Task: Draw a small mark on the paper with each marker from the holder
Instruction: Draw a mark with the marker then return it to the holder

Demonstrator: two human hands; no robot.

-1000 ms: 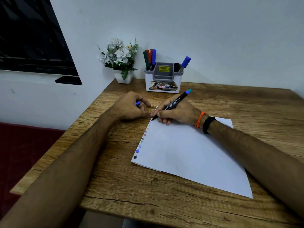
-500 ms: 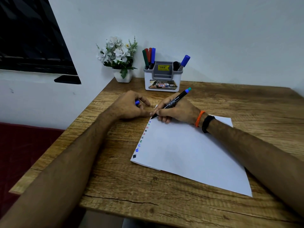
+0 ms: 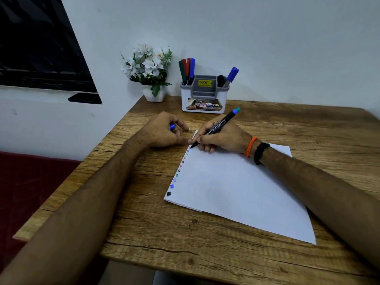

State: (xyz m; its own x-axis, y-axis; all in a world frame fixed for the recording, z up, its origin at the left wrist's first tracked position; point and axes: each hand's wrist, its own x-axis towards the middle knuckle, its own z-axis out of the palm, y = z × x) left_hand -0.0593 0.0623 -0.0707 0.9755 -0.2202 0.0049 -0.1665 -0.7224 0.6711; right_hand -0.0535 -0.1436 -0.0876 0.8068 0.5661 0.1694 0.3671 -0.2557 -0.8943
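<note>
Wooden table [image 3: 267, 124]: marker [image 3: 218, 125] pinched in right hand [image 3: 222, 138] grip, tip on paper [image 3: 236, 186] edge.

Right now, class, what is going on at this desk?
A person sits at a wooden table testing markers. The right hand grips a black marker with its tip on the paper, near the top of a column of small coloured marks along the left edge. The left hand holds a blue cap. More markers stand in the holder.
</note>
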